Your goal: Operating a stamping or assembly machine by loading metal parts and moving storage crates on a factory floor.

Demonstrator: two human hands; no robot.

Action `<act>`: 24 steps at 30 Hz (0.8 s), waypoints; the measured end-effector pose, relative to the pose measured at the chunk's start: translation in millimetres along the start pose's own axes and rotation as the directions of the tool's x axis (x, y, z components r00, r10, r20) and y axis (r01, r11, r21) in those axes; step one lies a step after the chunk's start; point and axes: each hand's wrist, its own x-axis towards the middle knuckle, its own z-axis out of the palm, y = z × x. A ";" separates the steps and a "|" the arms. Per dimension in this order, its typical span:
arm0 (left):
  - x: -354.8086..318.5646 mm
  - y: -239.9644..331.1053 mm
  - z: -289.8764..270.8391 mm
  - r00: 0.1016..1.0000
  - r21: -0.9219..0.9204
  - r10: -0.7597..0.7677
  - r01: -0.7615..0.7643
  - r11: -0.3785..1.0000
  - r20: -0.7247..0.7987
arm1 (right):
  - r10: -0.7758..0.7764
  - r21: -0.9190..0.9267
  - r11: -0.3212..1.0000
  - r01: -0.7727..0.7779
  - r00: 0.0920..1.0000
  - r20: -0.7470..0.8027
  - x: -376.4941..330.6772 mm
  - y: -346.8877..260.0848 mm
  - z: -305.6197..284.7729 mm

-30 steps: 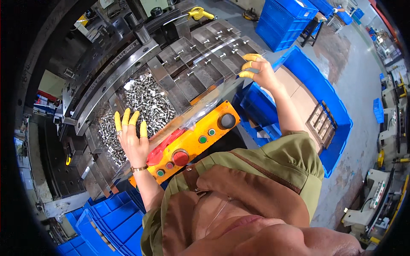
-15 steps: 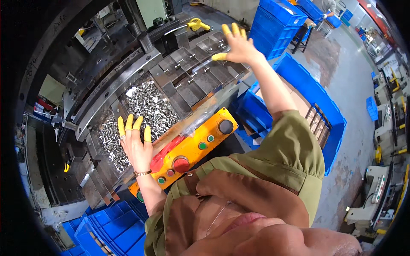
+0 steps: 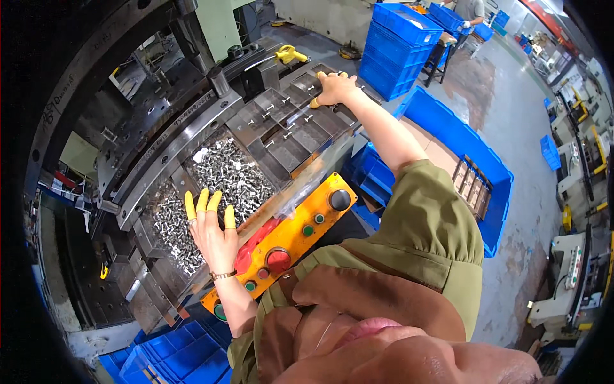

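My left hand, with yellow finger cots on its fingertips, rests at the near edge of a heap of small silvery headed pins. Its fingers are stretched out and hold nothing I can see. At the far right end of a dark metal plate divided into shallow compartments, my right hand is lowered palm down. The right thumb stands apart from the other fingers, and what lies under the palm is hidden. Several single pins lie scattered on the plate.
A yellow control box with red, green and black buttons runs along the near side. A yellow air gun lies behind the plate. Blue crates stand to the right, and a large blue bin holds cardboard. Another person works far off.
My right hand has come down from above onto the far end of the plate. The left hand stays by the heap, fingers still stretched. The whole view has shifted slightly.
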 end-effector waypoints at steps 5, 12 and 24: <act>1.2 1.5 -3.0 1.000 -0.012 -0.010 0.011 1.000 0.027 | 0.013 -0.060 0.998 -0.014 1.000 -0.019 0.0 -4.0 -3.4; 1.2 -2.3 -1.4 0.998 -0.045 0.049 -0.048 0.998 0.025 | 0.008 -0.040 0.999 -0.013 0.993 -0.121 -25.9 29.0 -22.3; 5.0 -6.1 6.7 0.987 0.012 0.136 -0.138 0.990 0.087 | 0.698 0.288 0.714 -0.639 0.683 -0.215 -122.6 306.9 34.0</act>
